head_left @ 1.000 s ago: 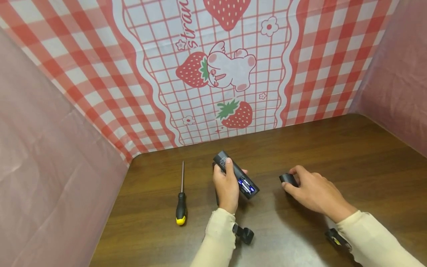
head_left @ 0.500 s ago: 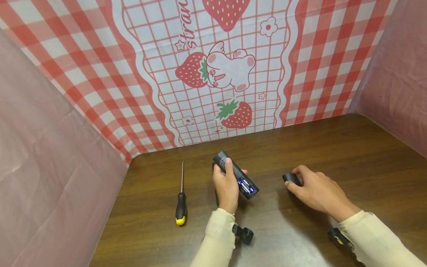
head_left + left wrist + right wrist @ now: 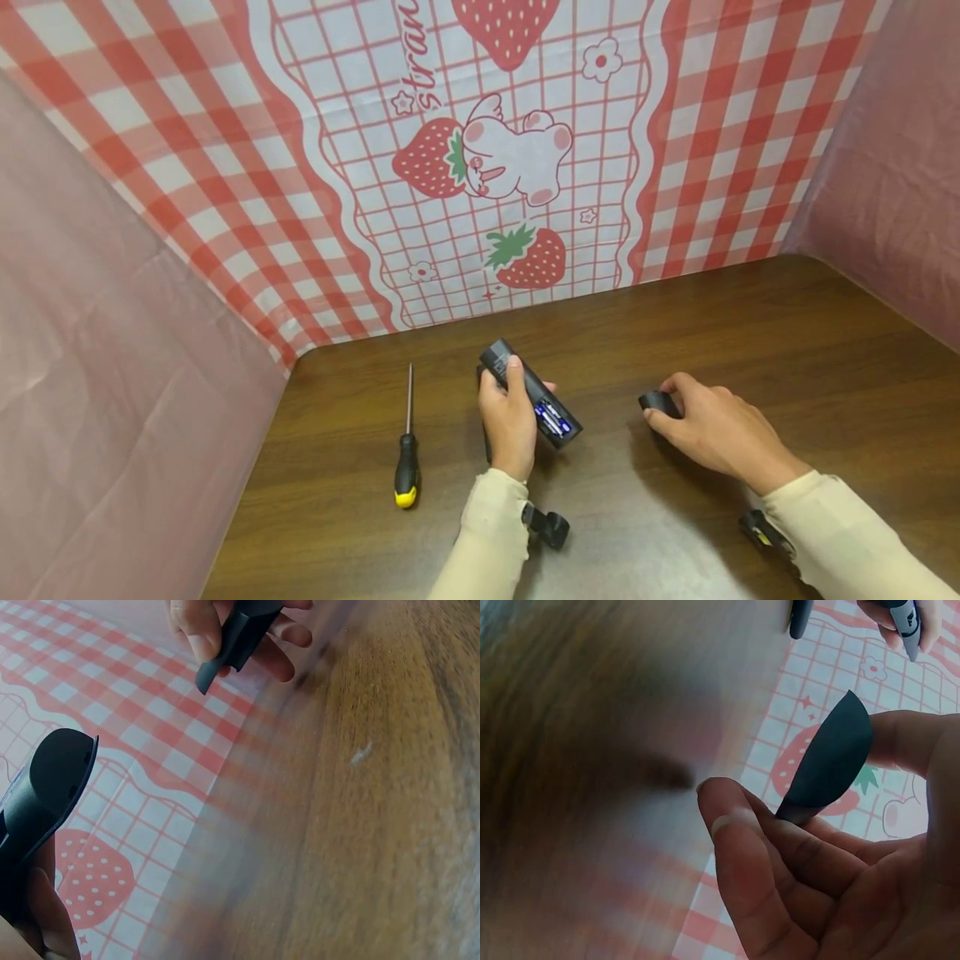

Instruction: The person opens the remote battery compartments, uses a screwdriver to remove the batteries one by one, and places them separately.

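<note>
My left hand (image 3: 508, 417) grips a black remote control (image 3: 531, 393) tilted above the wooden table (image 3: 750, 350). Its battery bay is uncovered and blue batteries (image 3: 553, 418) show inside. The remote's rounded end (image 3: 45, 791) fills the lower left of the left wrist view. To the right, my right hand (image 3: 708, 433) pinches a small black curved cover (image 3: 658, 403) just over the table. In the right wrist view that cover (image 3: 829, 761) sits between my thumb and fingers (image 3: 742, 847). The left wrist view shows the right hand (image 3: 217, 622) with the cover (image 3: 236, 637) far off.
A screwdriver (image 3: 407, 450) with a black and yellow handle lies on the table left of my left hand. A strawberry-print checked cloth (image 3: 480, 167) forms the back wall and pink sheets (image 3: 97, 375) close both sides. Black wrist camera mounts (image 3: 547, 527) sit under each sleeve.
My right hand has drifted slightly to the right with the black cover. The left hand and remote stay where they were.
</note>
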`<state>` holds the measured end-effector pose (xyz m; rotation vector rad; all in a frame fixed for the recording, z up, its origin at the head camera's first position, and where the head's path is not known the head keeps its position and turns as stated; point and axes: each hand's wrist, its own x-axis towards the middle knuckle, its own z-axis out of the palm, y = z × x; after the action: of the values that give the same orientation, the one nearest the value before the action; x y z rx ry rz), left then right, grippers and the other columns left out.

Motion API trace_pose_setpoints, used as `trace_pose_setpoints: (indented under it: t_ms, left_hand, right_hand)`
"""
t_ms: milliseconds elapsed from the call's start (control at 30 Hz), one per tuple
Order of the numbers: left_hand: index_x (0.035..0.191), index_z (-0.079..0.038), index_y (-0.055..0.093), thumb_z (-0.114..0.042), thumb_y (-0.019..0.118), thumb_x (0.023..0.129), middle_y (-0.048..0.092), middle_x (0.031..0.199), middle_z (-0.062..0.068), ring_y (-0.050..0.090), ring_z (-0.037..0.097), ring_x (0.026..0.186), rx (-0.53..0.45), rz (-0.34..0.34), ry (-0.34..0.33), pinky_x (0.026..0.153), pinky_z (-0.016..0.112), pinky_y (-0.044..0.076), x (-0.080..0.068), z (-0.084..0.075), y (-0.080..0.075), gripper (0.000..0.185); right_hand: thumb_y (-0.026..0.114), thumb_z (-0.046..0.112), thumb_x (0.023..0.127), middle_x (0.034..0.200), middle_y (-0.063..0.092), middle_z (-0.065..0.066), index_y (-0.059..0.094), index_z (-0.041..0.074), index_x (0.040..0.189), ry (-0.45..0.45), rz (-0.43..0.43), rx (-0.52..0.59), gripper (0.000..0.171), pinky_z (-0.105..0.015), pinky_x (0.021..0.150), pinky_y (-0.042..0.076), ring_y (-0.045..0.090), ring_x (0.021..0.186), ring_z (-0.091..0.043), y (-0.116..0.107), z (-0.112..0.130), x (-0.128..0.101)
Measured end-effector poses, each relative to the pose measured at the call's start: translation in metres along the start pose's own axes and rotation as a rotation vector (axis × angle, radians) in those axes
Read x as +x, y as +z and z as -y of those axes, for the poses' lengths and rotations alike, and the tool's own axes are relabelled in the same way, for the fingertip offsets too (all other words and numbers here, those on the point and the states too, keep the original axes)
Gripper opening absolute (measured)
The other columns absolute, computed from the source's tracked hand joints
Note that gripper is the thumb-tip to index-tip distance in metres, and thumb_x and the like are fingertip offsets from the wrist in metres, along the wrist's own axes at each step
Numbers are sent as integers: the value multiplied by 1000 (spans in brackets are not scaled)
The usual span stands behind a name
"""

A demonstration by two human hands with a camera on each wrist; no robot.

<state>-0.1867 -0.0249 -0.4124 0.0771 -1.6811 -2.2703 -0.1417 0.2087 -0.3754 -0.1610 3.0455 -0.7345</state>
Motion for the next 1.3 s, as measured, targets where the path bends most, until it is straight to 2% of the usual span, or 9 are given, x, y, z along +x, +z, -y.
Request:
trace_pose_setpoints:
  t_ms: [100,300,467,567,733,900,1100,1300]
  left_hand:
    - [111,-5,52,-31,51,106,69,75,20,69,49,78,5,-2,-8,60,39,58,1,1,1,26]
    - [107,-3,52,-23,47,108,68,75,24,72,38,70,35,-7,-9,59,38,58,-1,-5,3,20]
    - [106,-1,51,-21,48,107,67,75,27,69,50,76,19,6,9,60,38,58,-11,-24,6,20]
    - [107,0,51,-21,48,107,67,75,26,67,54,78,17,12,19,60,38,58,-13,-27,6,21]
    - [106,-1,52,-21,47,108,68,74,24,68,52,78,31,15,-5,59,37,58,-8,-15,5,20]
    - [108,-4,53,-26,48,107,69,75,24,71,42,73,35,17,-7,58,38,58,-1,-1,3,23]
    - [109,-5,53,-35,53,105,70,74,19,70,47,76,12,27,-8,59,39,58,-1,1,2,31]
    - [108,-5,53,-40,53,104,69,73,19,69,51,79,5,42,3,59,39,58,-2,0,1,35]
  right_hand:
    - [67,48,91,96,69,-14,58,5,124,4,7,-11,55,-44,54,45,60,72,-23,-2,-3,2]
    - [66,48,91,96,69,-15,59,5,124,12,13,-25,55,-47,55,45,61,73,-25,-4,-7,4]
    - [65,49,92,97,69,-19,57,5,125,21,18,-38,55,-48,54,45,63,73,-28,-6,-11,3]
    - [65,48,92,98,68,-21,57,4,125,26,18,-43,56,-47,54,45,63,73,-28,-6,-12,3]
    - [66,47,92,100,67,-23,55,2,127,34,22,-46,59,-45,53,45,61,73,-27,-6,-15,3]
    - [66,48,92,102,67,-24,54,3,128,38,27,-52,59,-47,54,46,62,74,-30,-7,-17,2]
    - [68,45,91,103,66,-26,53,3,128,33,19,-60,58,-49,58,47,63,78,-34,-7,-20,3]
    - [69,34,91,98,65,-24,53,-1,123,-1,-16,-30,50,-49,62,49,62,78,-33,-4,-22,4]
